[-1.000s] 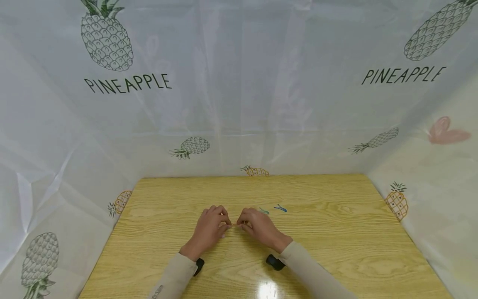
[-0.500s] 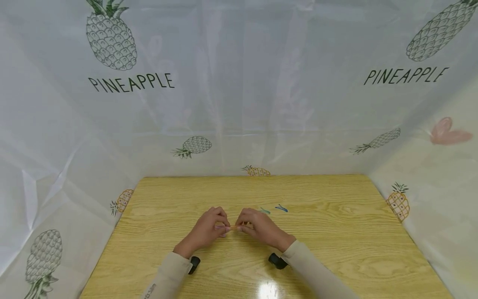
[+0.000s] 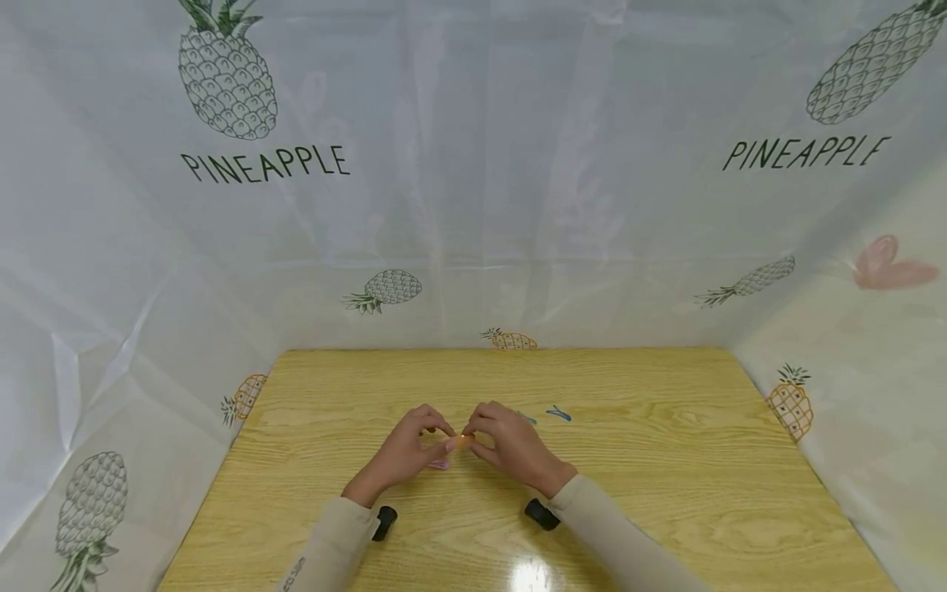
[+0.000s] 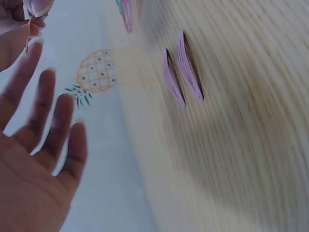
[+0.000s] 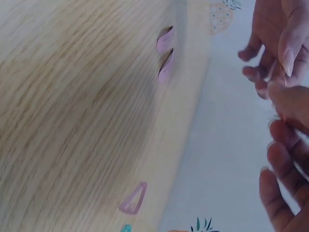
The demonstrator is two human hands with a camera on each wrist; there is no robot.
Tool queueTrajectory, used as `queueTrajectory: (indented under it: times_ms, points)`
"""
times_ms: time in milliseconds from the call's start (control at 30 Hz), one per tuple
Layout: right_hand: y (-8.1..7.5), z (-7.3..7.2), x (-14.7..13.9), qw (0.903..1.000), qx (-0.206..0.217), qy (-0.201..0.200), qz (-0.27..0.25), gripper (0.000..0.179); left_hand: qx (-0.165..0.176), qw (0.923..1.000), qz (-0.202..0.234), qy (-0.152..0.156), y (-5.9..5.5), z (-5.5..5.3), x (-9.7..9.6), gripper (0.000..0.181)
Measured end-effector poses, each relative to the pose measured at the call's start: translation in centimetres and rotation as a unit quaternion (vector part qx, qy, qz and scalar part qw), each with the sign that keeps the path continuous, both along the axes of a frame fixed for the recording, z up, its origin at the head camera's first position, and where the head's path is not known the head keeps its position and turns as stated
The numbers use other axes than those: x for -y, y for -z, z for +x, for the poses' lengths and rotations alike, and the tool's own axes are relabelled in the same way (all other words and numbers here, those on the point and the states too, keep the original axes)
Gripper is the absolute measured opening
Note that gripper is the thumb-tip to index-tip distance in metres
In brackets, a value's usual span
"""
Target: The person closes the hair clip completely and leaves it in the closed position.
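Observation:
Between my two hands, in the head view, is a small orange hair clip point(image 3: 462, 441). My left hand point(image 3: 405, 450) pinches its left side between thumb and forefinger; the other fingers are spread in the left wrist view. From the other side, my right hand point(image 3: 514, 448) pinches it by thumb and fingertips. The fingers hide most of the clip, and only a thin orange edge point(image 4: 28, 34) shows in the left wrist view. Under the left hand lie lilac hair clips point(image 3: 439, 464), of which the left wrist view shows two side by side, one a longer clip point(image 4: 188, 67).
Beyond the right hand, a teal hair clip point(image 3: 528, 418) and a blue hair clip point(image 3: 560, 413) lie on the wooden table point(image 3: 651, 460). A pinkish triangular clip point(image 5: 133, 198) appears in the right wrist view. A pineapple-printed white sheet point(image 3: 503, 205) encloses the table's back and sides.
Both hands have risen slightly and turned, with the orange hair clip still between them. The lilac clips now show more plainly below the left hand.

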State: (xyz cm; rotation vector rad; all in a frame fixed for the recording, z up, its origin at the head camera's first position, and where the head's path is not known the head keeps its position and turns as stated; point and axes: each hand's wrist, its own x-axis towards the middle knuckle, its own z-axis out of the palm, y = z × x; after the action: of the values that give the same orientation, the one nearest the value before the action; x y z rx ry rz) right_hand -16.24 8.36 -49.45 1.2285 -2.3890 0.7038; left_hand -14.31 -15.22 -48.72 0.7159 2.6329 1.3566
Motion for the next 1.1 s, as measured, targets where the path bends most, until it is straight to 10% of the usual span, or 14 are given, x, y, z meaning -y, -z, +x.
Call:
queueTrajectory:
  times_ms: [133, 433, 667, 1100]
  points:
    - [-0.1, -0.1, 0.6, 0.9989, 0.037, 0.029, -0.002, 0.014, -0.101, 0.9920, -0.067, -0.037, -0.1, -0.1, 0.1, 0.017]
    - [0.1, -0.9, 2.1, 0.9942, 0.094, 0.053, -0.006, 0.010, -0.266, 0.9477, -0.168, -0.049, 0.5, -1.3, 0.7, 0.012]
    - [1.1, -1.8, 3.2, 0.9894, 0.127, 0.067, 0.020, 0.009, -0.270, 0.9378, -0.213, -0.046, 1.7, -2.4, 1.5, 0.009]
    - [3.4, -3.1, 4.3, 0.9821, 0.161, 0.064, 0.075, 0.012, -0.220, 0.9460, -0.235, -0.041, 3.4, -3.0, 1.9, 0.006]
